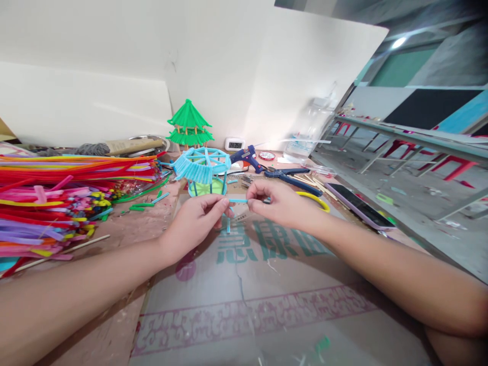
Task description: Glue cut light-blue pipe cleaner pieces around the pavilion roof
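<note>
My left hand (pixel 198 219) and my right hand (pixel 275 203) meet over the middle of the table, each pinching one end of a short light blue pipe cleaner piece (pixel 238 201). Another small blue piece (pixel 229 223) hangs just below it. Right behind my fingers stands a light blue pipe cleaner pavilion (pixel 202 170) with a fringed roof. A finished green pavilion (pixel 189 124) stands farther back.
A big pile of coloured pipe cleaners (pixel 57 198) fills the left. A blue glue gun (pixel 247 156), blue pliers (pixel 292 178), wooden sticks (pixel 316 184), a yellow ring (pixel 314 199) and a phone (pixel 358 204) lie to the right. Printed cardboard (pixel 259 300) covers the table.
</note>
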### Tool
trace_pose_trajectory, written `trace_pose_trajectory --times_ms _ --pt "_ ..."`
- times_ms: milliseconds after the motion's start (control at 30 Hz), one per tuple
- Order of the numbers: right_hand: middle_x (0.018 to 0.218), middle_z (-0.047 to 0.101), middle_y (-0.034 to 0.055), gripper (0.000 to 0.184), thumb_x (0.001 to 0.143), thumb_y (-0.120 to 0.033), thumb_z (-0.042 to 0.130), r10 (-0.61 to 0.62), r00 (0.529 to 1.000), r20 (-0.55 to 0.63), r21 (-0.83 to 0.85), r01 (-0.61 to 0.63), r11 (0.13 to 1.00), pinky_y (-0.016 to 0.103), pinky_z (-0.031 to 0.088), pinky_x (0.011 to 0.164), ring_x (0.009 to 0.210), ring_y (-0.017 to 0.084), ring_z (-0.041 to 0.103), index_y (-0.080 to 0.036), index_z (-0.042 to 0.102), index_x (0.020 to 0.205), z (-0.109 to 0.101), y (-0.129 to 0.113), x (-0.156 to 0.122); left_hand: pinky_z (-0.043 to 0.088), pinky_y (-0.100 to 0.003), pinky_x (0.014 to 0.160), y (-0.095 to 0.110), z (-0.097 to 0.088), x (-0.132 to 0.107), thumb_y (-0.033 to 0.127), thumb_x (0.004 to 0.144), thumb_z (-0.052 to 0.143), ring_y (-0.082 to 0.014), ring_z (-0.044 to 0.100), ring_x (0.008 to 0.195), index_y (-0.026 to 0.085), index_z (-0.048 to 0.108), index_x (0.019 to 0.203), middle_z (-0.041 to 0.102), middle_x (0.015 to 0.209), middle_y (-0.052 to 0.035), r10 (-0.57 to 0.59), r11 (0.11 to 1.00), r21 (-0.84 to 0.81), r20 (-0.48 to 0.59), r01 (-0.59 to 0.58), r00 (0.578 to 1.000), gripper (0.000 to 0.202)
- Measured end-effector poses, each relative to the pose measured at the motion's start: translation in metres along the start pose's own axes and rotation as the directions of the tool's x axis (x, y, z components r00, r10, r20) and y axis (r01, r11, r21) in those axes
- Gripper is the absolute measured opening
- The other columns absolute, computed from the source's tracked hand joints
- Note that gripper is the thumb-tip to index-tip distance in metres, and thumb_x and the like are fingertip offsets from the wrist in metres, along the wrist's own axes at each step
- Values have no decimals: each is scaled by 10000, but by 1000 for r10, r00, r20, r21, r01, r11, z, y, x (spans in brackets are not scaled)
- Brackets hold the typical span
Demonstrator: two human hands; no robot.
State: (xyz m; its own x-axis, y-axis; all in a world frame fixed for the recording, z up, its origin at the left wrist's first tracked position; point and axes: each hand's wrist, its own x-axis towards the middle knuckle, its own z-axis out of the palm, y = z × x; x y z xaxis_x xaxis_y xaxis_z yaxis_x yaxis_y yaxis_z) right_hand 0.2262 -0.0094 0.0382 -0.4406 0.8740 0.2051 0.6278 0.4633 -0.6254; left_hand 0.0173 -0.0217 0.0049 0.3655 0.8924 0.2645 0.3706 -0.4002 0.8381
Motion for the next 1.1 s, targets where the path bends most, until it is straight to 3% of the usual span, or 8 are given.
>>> trace_pose_trajectory --times_ms 467,567,667,733,867,1000,1100 --pt "697 553 -24 22 746 -175 530 14 1000 -4 19 -14 1000 267 397 621 636 124 499 -188 548 747 0 -3 0 349 -207 505 0 0 -1 437 938 442 -101 493 525 178 667 792 530 550 35 -9 1000 -10 -3 9 1000 373" --pt "695 562 -21 13 751 -185 537 12 999 -52 69 -8 998 268 400 621 639 126 504 -188 543 762 -1 -3 1 334 -209 483 1 0 0 450 935 438 -95 456 496 178 679 811 536 559 32 -24 1000 -13 -10 24 1000 384" --pt "702 587 -9 15 761 -199 535 23 989 -149 111 -7 994 271 399 609 644 134 514 -191 529 773 -6 -4 1 358 -219 497 0 1 1 442 929 448 -95 465 514 171 694 872 645 695 1 -25 999 -24 -5 25 1000 371" --pt "701 595 -4 9 767 -196 533 17 983 -181 85 -1 996 273 398 612 645 136 520 -193 524 767 -9 -6 1 387 -228 531 -1 2 2 421 921 468 -106 497 563 179 692 1025 692 820 -18 -22 1000 -12 -7 22 1000 346" --pt "721 595 -3 28 764 -166 533 -74 986 -146 -51 67 996 275 407 647 675 140 535 -193 536 757 -6 -8 -1 437 -244 620 -3 4 0 358 913 502 -117 518 647 215 583 1279 684 964 -33 60 991 120 -34 -56 998 401" --pt "762 606 -1 51 765 -146 529 -144 983 -115 -183 122 976 270 399 671 722 147 554 -193 546 775 4 -6 -7 472 -253 678 -5 5 -3 346 900 550 -111 532 732 244 545 1320 565 1219 -73 223 950 239 -79 -199 971 432" --pt "762 613 1 46 783 -155 521 -169 981 -94 -236 143 961 257 381 640 713 146 559 -192 544 797 10 -6 -10 489 -245 684 -6 5 -4 363 904 556 -146 578 885 266 619 1227 535 1237 -69 276 937 234 -36 -260 961 342"
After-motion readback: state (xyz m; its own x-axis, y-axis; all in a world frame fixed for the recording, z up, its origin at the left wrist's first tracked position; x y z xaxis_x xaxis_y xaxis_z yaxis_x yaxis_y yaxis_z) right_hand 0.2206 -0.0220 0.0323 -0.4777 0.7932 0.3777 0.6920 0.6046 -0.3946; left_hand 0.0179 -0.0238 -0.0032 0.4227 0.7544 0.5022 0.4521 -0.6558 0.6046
